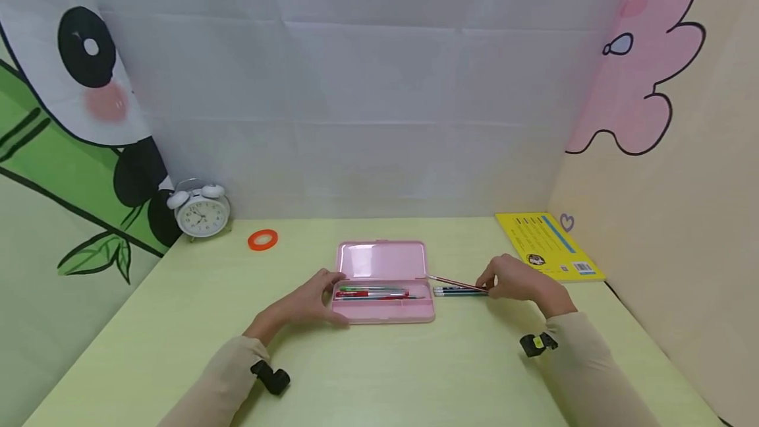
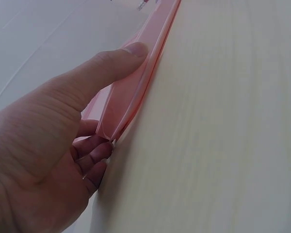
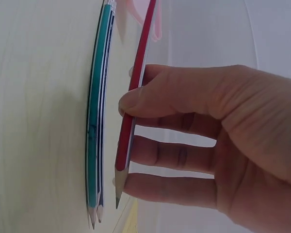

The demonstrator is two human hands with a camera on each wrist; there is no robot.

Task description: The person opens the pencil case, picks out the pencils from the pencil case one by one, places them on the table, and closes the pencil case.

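Note:
An opened pink pencil case (image 1: pixel 382 312) lies on the table with its lid tilted back; several pens and pencils (image 1: pixel 373 293) lie inside it. My left hand (image 1: pixel 308 298) grips the case's left end, thumb on the near side and fingers around the far side, as the left wrist view shows (image 2: pixel 53 131). Between thumb and fingers, my right hand (image 1: pixel 514 279) pinches a red pencil (image 3: pixel 136 82), its sharpened tip towards me in the right wrist view. Below that pencil, green and striped pencils (image 3: pixel 98 97) lie on the table, right of the case.
A white alarm clock (image 1: pixel 203 216) stands at the back left, with an orange ring (image 1: pixel 263 240) beside it. At the back right lies a yellow book (image 1: pixel 551 246). A pale curtain (image 1: pixel 367 84) hangs behind the table (image 1: pixel 379 374).

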